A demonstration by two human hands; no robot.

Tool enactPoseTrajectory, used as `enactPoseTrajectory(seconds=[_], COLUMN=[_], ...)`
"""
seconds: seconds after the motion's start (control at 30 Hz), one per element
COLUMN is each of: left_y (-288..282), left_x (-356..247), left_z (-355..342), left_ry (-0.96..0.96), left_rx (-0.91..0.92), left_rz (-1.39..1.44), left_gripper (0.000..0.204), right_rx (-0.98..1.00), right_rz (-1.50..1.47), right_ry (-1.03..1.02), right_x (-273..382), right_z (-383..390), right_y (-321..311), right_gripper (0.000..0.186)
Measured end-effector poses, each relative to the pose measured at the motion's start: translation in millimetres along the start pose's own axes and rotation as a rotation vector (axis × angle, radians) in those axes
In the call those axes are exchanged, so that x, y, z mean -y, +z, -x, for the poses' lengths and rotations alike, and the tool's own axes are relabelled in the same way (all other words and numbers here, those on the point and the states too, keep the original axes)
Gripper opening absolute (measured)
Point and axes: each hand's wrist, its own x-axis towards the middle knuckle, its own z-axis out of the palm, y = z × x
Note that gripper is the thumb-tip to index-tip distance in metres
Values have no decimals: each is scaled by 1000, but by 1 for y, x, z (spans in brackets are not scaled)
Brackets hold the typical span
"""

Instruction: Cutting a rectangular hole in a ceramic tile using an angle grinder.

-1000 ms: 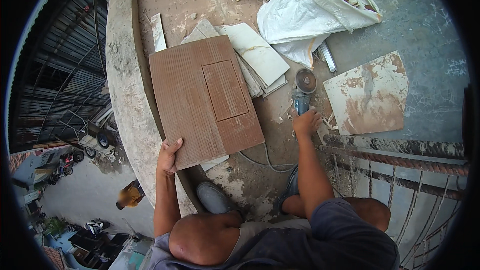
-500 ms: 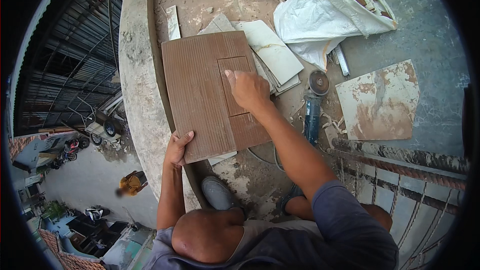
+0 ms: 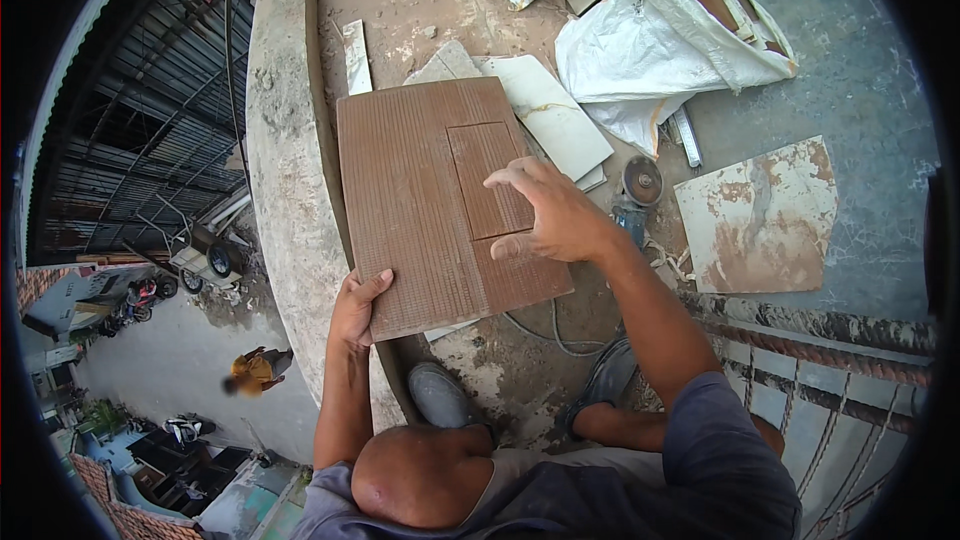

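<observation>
A brown ridged tile (image 3: 410,180), its grooved face up, is held out in front of me. Cut lines on its right side mark out a rectangle (image 3: 488,180). My left hand (image 3: 358,305) grips the tile's near left corner, thumb on top and the other fingers hidden beneath. Over the right part of the tile is my right hand (image 3: 555,210), thumb and fingers spread apart with nothing between them. Whether its thumb touches the surface I cannot tell. Just right of that hand lies an angle grinder (image 3: 640,185), its body partly hidden by my hand and forearm.
White marbled tiles (image 3: 560,125) lie beyond the brown tile. White sacks (image 3: 640,50) of tile pieces stand at the far right. A stained tile slab (image 3: 760,215) lies to the right, above rusty rebar (image 3: 820,335). A concrete ledge (image 3: 285,140) drops to a street with a person (image 3: 262,370).
My right hand has moved right and toward me across the tile, and its fingers have opened from a curled pose. The tile has shifted slightly right and nearer in the view.
</observation>
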Motion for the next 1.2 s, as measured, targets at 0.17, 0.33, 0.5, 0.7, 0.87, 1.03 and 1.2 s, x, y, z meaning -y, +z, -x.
enactPoseTrajectory(seconds=[0.17, 0.33, 0.5, 0.7, 0.87, 1.03, 1.2], left_y=[19, 63, 96, 82, 33, 35, 32], left_x=[-31, -80, -159, -216, -113, -23, 6], left_z=[5, 21, -4, -6, -47, -58, -57], left_ry=[-76, -104, -24, 760, 557, 323, 259], left_rx=[28, 18, 208, -66, 375, 238, 66], left_rz=[125, 250, 222, -604, -442, -179, -111], left_gripper=[48, 47, 40, 63, 59, 41, 39], right_rx=[152, -323, -473, -449, -8, 116, -97], right_rz=[340, 614, 645, 598, 453, 480, 530], right_ry=[-336, -399, -472, -247, -210, -358, 143], right_x=[32, 29, 35, 74, 79, 4, 22], right_z=[55, 49, -11, -63, -102, -149, -138], right_y=[-36, -36, -105, -183, -224, -190, -138], right_gripper=[63, 29, 15, 38, 37, 37, 53])
